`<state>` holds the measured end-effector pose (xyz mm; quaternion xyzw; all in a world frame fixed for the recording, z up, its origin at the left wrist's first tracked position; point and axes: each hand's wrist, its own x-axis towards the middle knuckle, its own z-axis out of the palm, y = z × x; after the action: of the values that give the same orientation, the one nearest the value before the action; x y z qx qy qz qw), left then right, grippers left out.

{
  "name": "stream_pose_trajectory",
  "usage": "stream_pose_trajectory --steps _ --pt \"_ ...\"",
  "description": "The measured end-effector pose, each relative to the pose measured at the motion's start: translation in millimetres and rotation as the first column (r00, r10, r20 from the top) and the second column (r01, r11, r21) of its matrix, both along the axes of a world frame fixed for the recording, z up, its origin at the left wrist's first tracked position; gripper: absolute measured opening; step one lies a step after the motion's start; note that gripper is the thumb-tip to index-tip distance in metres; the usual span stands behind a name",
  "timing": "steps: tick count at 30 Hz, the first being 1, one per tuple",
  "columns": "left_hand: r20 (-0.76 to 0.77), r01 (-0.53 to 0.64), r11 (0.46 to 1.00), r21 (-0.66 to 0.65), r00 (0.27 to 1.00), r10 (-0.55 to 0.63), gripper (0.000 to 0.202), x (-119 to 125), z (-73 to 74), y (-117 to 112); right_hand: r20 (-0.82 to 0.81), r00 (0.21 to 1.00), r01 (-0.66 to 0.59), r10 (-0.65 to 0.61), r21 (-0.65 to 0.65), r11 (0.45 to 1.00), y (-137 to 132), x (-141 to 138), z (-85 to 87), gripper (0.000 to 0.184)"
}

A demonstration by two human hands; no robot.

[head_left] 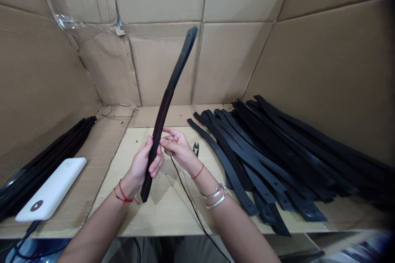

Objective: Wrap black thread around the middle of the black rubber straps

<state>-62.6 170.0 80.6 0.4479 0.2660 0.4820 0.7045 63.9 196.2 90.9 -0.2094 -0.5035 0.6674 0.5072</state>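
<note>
My left hand (pixel 145 162) is closed round the lower part of a long, slightly curved black strap (pixel 159 119). The strap is held up at a slant, its bare top end leaning right with a small hole in it. A dark brown cover wraps its middle and lower length, with a stitched-looking edge. My right hand (pixel 177 146) is at the strap's right edge, thumb and forefinger pinched together; anything between the fingertips is too small to make out. Just behind my right wrist lie small thread snips (pixel 196 148), partly hidden by it.
Several black straps (pixel 240 152) lie in a loose pile on the right. Dark strips (pixel 52 154) are bundled at the left wall, beside a white power bank (pixel 52 189) with a cable. A black cord (pixel 191 201) runs below my right hand. Cardboard walls (pixel 163 61) enclose the worktop (pixel 117 197).
</note>
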Motion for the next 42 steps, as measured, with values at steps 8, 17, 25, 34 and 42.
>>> stream_pose_trajectory --steps 8,17,25,34,42 --pt "-0.32 -0.02 0.993 0.113 0.946 0.056 0.064 -3 4.4 7 0.08 0.981 0.17 -0.174 0.063 0.983 2 6 3.7 0.041" --pt "-0.376 -0.174 0.965 0.194 0.896 0.237 0.056 -7 4.5 9 0.178 0.962 0.199 -0.208 0.071 0.977 11 10 3.0 0.043" --pt "-0.323 -0.192 0.943 0.271 0.905 0.277 0.053 -4 4.4 5 0.081 0.984 0.154 -0.157 0.039 0.987 8 8 2.0 0.038" --pt "-0.343 -0.229 0.932 0.282 0.883 0.321 0.057 -2 5.1 3 0.065 0.959 0.273 -0.276 0.059 0.96 7 9 6.7 0.039" --pt "-0.288 -0.184 0.953 0.241 0.924 0.252 0.052 -3 4.8 2 0.007 0.987 0.158 -0.158 -0.017 0.987 4 6 5.3 0.039"
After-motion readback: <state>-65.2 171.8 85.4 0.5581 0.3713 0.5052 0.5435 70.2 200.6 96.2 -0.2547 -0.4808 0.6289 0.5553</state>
